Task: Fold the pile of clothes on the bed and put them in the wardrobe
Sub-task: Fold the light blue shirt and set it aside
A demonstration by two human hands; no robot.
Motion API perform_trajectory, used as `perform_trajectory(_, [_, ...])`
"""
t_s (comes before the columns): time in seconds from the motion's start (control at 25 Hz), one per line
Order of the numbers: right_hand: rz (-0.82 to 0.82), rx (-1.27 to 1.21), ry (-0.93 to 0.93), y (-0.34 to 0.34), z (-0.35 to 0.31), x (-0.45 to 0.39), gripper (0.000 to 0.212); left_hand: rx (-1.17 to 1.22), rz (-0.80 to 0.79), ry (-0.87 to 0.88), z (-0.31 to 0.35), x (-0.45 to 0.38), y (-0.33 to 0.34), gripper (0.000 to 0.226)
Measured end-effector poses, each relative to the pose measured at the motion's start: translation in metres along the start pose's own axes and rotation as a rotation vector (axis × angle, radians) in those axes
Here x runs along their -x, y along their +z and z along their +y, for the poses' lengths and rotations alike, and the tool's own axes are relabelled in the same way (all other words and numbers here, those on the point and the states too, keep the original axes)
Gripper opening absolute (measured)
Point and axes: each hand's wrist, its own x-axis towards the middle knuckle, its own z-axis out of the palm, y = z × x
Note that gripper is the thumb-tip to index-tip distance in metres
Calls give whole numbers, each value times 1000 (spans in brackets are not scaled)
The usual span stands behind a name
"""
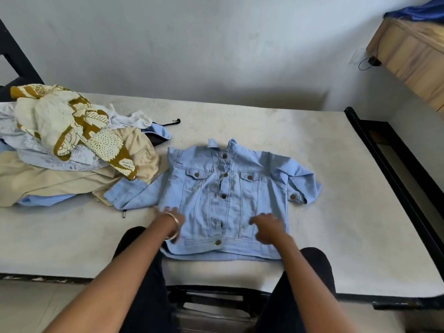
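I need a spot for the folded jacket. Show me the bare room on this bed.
Free: the mattress right of the denim jacket, up to the black bed frame, and the strip between the jacket's collar and the wall. Crowded: the left side, where the clothes pile reaches the jacket's sleeve.

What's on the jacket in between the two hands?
In the head view, between the left hand and the right hand lies the front of the denim jacket, with its row of brown buttons.
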Motion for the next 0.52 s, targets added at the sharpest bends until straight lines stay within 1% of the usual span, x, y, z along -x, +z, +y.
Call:
perform_trajectory(0.08, [-20, -206, -169, 24, -35, -12, 48, 187, 98, 196, 46, -6, 8, 67])
perform_trajectory(0.12, [-28, -212, -197, 41, -49, -13, 49, 280, 124, 241, 63, -10, 21, 64])
perform_trajectory(0.16, [-26, -182, -207, 60, -59, -13, 49, 337, 143, 250, 75, -14, 37, 63])
perform_trajectory(0.24, [7, -205, -206, 85, -60, -6, 50, 347, 177, 226, 90, -16, 65, 58])
perform_trajectory(0.32, [52, -404, -174, 87, -52, -7, 51, 407, 283, 178, 93, -20, 75, 44])
perform_trajectory(0.4, [127, -625, -35, 79, -42, -19, 45, 497, 311, 83, 88, -28, 66, 31])
perform_trajectory(0.48, [221, -738, 88, 71, -39, -35, 35, 584, 320, 8, 85, -41, 51, 25])
perform_trajectory(0.52, [245, -768, 103, 69, -42, -41, 32, 612, 351, -20, 88, -45, 44, 24])
